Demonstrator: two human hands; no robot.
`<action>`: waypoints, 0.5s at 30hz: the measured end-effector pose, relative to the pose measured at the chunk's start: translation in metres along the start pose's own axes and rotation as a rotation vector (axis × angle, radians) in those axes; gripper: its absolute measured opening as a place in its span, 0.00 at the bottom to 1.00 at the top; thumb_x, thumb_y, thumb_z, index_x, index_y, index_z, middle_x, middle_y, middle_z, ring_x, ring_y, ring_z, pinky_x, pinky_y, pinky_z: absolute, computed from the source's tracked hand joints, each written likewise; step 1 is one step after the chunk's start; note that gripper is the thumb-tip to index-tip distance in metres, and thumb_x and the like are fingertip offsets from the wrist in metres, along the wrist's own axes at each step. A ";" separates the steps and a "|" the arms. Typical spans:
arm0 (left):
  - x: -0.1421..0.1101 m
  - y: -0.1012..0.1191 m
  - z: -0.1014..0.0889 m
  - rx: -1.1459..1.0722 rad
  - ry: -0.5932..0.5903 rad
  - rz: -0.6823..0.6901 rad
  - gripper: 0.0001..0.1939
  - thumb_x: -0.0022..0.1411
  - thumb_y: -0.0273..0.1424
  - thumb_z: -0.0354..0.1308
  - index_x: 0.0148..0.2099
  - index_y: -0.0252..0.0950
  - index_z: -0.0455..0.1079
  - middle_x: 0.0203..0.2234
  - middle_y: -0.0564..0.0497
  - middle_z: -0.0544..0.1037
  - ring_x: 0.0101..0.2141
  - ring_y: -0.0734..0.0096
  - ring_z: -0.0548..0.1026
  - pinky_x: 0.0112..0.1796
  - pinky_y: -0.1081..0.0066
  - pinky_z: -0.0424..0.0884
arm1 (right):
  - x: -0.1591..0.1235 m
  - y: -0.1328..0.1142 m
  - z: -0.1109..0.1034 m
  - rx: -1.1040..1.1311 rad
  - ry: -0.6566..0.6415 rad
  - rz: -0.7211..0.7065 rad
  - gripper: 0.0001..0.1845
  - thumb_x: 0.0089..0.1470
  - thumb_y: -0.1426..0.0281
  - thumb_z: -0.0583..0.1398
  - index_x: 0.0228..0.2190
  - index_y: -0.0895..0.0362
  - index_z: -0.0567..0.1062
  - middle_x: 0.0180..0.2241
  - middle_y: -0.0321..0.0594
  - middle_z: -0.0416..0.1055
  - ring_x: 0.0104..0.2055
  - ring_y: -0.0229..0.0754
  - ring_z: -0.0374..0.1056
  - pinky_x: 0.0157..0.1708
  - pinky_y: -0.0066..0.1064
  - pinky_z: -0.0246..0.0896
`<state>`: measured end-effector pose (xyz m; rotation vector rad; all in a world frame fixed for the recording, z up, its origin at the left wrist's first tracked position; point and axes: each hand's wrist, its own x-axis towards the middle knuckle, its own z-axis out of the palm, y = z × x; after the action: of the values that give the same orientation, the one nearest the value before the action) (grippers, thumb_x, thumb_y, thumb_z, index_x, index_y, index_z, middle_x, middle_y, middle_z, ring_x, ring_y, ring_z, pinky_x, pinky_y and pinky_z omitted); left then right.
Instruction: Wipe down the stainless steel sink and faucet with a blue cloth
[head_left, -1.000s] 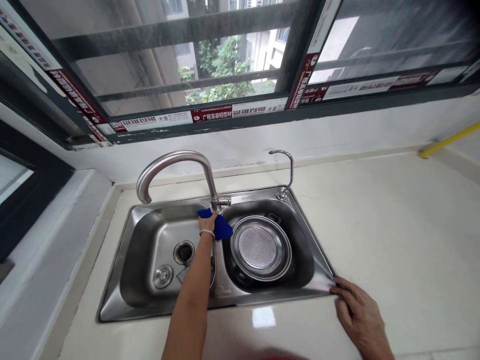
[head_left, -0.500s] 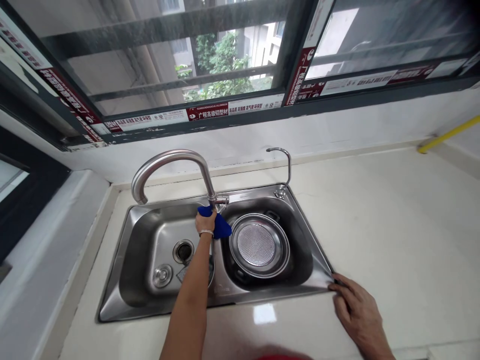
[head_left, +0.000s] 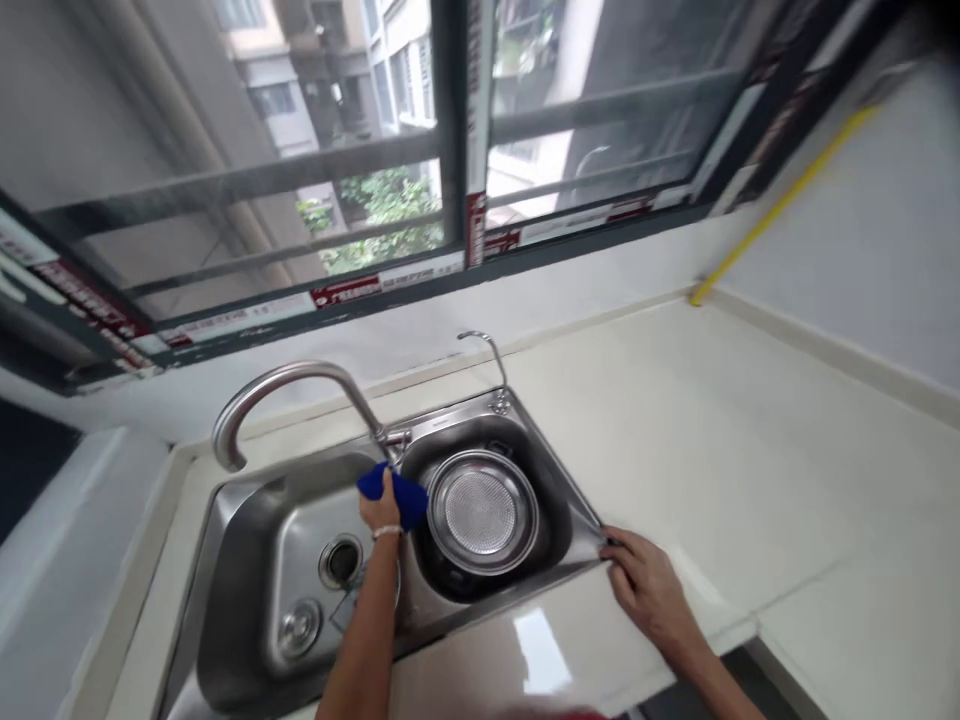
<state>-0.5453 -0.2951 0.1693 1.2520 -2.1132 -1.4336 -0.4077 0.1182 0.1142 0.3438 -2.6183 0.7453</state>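
A blue cloth [head_left: 409, 503] is bunched in my left hand [head_left: 379, 506], at the divider between the two bowls of the steel sink [head_left: 442, 612]. Just above it rises the base of the curved faucet [head_left: 292, 372]. My right hand [head_left: 643, 580] lies at the sink's front right corner, fingers drawn together around a small dark spot that I cannot make out. In the right bowl sits a round metal pan with a dimpled steamer plate [head_left: 480, 512]. The left bowl holds an open drain [head_left: 341, 560] and a loose strainer plug [head_left: 300, 628], with a thin wire item partly behind my left forearm.
A slim second spout [head_left: 487, 343] stands at the sink's back right. White countertop [head_left: 675, 420] stretches right to the wall, where a yellow pipe [head_left: 780, 210] comes down. Behind the sink is a dark-framed window [head_left: 465, 130]; a grey ledge [head_left: 90, 520] borders the left.
My view has turned to the right, so the sink appears farther left and lower. My left hand stays with the blue cloth at the faucet base; my right hand stays at the corner.
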 end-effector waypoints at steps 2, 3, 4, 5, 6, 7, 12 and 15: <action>-0.029 0.005 -0.001 -0.083 -0.115 0.011 0.10 0.58 0.40 0.61 0.36 0.38 0.72 0.38 0.41 0.82 0.45 0.53 0.80 0.49 0.58 0.76 | 0.007 -0.007 -0.002 0.158 0.003 0.105 0.09 0.54 0.72 0.57 0.34 0.52 0.77 0.50 0.42 0.75 0.53 0.50 0.69 0.55 0.52 0.62; -0.046 0.008 0.002 -0.114 -0.190 0.017 0.11 0.57 0.41 0.62 0.34 0.38 0.72 0.34 0.42 0.82 0.41 0.52 0.81 0.45 0.57 0.78 | 0.012 -0.010 -0.003 0.264 0.003 0.167 0.09 0.53 0.71 0.58 0.34 0.51 0.77 0.50 0.43 0.75 0.54 0.52 0.68 0.57 0.54 0.60; -0.063 0.012 0.006 -0.138 -0.272 0.027 0.12 0.55 0.42 0.62 0.34 0.38 0.72 0.31 0.44 0.81 0.37 0.53 0.81 0.41 0.56 0.79 | 0.016 -0.013 -0.004 0.378 0.005 0.227 0.08 0.52 0.71 0.58 0.33 0.51 0.78 0.50 0.43 0.75 0.54 0.53 0.67 0.59 0.56 0.56; -0.083 0.016 0.012 -0.156 -0.353 0.044 0.14 0.53 0.44 0.63 0.34 0.39 0.72 0.29 0.45 0.81 0.35 0.53 0.81 0.38 0.56 0.80 | 0.020 -0.016 -0.005 0.468 0.017 0.275 0.08 0.51 0.70 0.59 0.32 0.51 0.78 0.50 0.43 0.75 0.55 0.53 0.66 0.60 0.58 0.54; -0.103 0.020 0.019 -0.168 -0.431 0.070 0.16 0.51 0.45 0.63 0.35 0.39 0.72 0.29 0.46 0.80 0.34 0.54 0.81 0.37 0.56 0.80 | 0.023 -0.019 -0.007 0.528 0.036 0.311 0.07 0.51 0.69 0.60 0.32 0.51 0.79 0.50 0.43 0.76 0.55 0.53 0.66 0.62 0.58 0.52; -0.124 0.025 0.026 -0.175 -0.509 0.105 0.18 0.50 0.46 0.63 0.37 0.39 0.73 0.30 0.47 0.81 0.35 0.55 0.81 0.38 0.57 0.80 | 0.026 -0.022 -0.009 0.576 0.062 0.349 0.07 0.51 0.67 0.60 0.32 0.50 0.79 0.49 0.42 0.76 0.55 0.53 0.67 0.62 0.57 0.52; -0.232 0.042 0.063 -0.161 -0.875 0.300 0.24 0.44 0.54 0.64 0.37 0.41 0.73 0.34 0.48 0.81 0.40 0.56 0.80 0.45 0.60 0.78 | 0.021 -0.040 -0.037 0.844 0.264 0.598 0.21 0.62 0.55 0.50 0.47 0.50 0.75 0.48 0.44 0.77 0.52 0.49 0.71 0.55 0.50 0.65; -0.289 0.044 0.082 -0.120 -1.046 0.360 0.27 0.42 0.55 0.65 0.39 0.42 0.74 0.38 0.46 0.82 0.43 0.55 0.79 0.49 0.59 0.76 | 0.000 -0.053 -0.071 1.167 0.339 0.723 0.25 0.63 0.51 0.50 0.56 0.49 0.68 0.51 0.43 0.75 0.54 0.47 0.71 0.53 0.47 0.67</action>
<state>-0.4539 -0.0127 0.2319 -0.0405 -2.5497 -2.2497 -0.3683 0.1126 0.1933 -0.4417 -1.6698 2.2759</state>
